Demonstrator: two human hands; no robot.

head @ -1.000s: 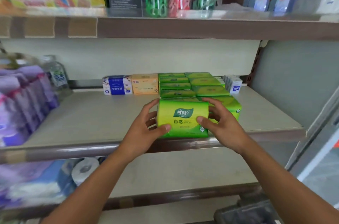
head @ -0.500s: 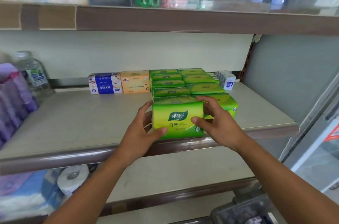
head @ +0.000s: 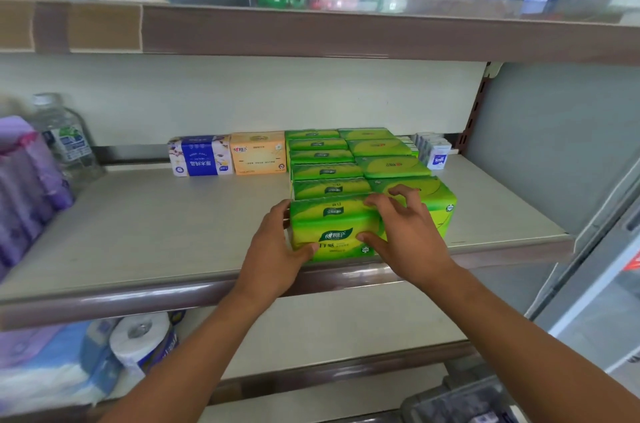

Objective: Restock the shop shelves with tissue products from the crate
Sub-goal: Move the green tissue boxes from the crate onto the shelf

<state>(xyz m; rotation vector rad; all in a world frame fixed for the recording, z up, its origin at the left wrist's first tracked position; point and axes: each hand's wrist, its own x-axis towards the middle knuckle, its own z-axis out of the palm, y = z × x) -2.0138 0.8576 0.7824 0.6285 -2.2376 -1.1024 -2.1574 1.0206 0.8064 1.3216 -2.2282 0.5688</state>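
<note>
At the front edge of the middle shelf (head: 145, 249), both hands, left hand (head: 273, 256) and right hand (head: 405, 235), clasp the front green tissue pack (head: 332, 232), seating it before its row; next, likely, releasing toward the crate (head: 460, 402).

pale back wall (head: 242, 100), brown-edged shelves (head: 138, 301).

Front tissue pack (head: 334, 228) bright green fading to yellow-green with a dark green leaf logo; at 11 o'clock a pale orange pack (head: 259, 153) and a blue-and-white pack (head: 200, 155); shelf (head: 138, 235) beige, edged glossy brown.
</note>
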